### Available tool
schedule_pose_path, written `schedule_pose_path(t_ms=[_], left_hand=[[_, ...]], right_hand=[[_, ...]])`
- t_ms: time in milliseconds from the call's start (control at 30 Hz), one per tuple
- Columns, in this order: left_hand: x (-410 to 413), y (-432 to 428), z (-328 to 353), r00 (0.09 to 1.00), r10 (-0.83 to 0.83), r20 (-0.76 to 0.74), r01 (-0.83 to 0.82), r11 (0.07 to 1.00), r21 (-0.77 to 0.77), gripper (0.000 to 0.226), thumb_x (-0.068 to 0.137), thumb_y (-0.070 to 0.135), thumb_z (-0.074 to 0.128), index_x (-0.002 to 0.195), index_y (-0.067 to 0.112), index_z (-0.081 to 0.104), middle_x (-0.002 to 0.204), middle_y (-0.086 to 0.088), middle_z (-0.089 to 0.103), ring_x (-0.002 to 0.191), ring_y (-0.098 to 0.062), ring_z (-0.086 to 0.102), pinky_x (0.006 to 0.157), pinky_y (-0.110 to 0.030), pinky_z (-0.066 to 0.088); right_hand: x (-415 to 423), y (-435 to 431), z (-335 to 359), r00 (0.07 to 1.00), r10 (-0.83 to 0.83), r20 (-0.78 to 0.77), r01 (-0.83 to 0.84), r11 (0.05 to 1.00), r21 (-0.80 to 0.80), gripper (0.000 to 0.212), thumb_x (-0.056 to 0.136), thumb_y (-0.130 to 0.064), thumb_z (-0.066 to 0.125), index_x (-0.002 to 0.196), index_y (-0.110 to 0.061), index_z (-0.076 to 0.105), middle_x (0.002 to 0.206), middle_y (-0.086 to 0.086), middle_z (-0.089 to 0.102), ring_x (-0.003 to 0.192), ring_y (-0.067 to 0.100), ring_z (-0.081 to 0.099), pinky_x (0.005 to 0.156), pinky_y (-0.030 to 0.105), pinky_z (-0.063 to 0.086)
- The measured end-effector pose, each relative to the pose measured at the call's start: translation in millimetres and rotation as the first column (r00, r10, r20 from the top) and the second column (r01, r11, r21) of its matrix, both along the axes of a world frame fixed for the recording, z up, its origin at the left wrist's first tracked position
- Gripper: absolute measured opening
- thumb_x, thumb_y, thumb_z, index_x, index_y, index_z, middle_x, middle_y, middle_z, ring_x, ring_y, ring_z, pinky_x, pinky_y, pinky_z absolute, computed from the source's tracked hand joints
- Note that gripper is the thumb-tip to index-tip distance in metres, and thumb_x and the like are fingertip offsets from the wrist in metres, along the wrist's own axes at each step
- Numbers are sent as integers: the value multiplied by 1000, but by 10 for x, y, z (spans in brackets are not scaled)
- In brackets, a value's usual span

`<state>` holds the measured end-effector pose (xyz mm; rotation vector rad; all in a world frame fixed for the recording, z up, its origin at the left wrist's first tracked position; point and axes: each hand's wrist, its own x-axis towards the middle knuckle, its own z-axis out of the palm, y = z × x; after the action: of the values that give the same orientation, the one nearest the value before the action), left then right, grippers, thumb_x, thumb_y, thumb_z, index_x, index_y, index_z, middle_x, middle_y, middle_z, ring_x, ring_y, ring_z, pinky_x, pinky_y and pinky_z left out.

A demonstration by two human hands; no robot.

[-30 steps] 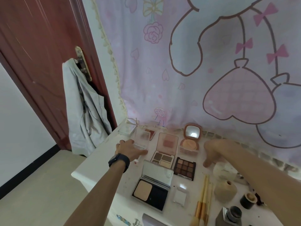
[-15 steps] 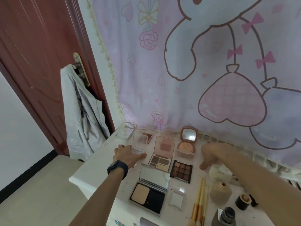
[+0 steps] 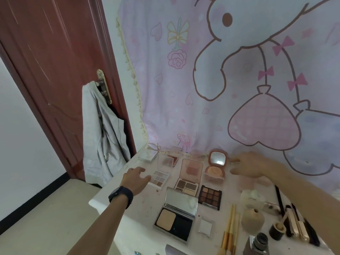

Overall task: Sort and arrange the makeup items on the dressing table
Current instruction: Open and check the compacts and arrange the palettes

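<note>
A person's two bare arms reach over a white bench (image 3: 106, 201) spread with open makeup, under a pink cartoon wall cloth. The left hand (image 3: 137, 178), with a dark watch on its wrist, hovers low with its fingers loosely apart and holding nothing. Its fingertips are just beside a small clear eyeshadow palette (image 3: 159, 178) near the bench's left side; blur hides whether they touch it. The right hand (image 3: 248, 167) is also empty, fingers spread and relaxed, just right of a pink mirror compact (image 3: 215, 165) standing open near the back. Between the two hands lie a pink blush palette (image 3: 189, 176), a dark nine-pan palette (image 3: 209, 196) and, nearer the person, a large powder compact (image 3: 176, 213) with its mirrored lid raised. The likely risks come from those open lids and bare powders. A careless nudge from the right hand could tip the pink compact's upright lid or knock it back. A sideways shove could slide the clear palette into its neighbour. Fingertips landing on the pans would smear them. The right forearm passes above a white jar (image 3: 253, 197) and could sweep it.
</note>
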<state>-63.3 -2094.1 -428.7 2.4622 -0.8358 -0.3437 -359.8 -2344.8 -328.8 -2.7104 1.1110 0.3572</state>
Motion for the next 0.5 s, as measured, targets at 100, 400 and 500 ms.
schedule_pose_path(t_ms=[100,400,500], left_hand=[[95,242,38,1000,11,24,-11,1000,-29,46,90,42,65,132,23,58,132,-6,57,121,-24,55,104,-37,45],[342,913,-59,996,-3,87,1,1000,24,36,93,36,62,129,30,61,136,-2,55,124,-20,52,101,-30,42],[362,1063,-148,994,-56,95,48,995,86,34,94,38,59,128,35,60,137,1,52,128,-19,46,105,-31,40]], right_hand=[[-37,269,293,970,57,238,-49,998,-40,43,100,-40,55,142,-30,54,145,-5,55,129,18,52,106,32,41],[750,1871,130,745,383,546,-359,920,-155,35,99,-43,50,134,-43,58,133,-22,59,120,8,53,94,32,43],[1129,2246,-336,754,419,506,-440,894,-85,42,102,-39,43,143,-32,50,148,-11,49,135,16,42,107,38,42]])
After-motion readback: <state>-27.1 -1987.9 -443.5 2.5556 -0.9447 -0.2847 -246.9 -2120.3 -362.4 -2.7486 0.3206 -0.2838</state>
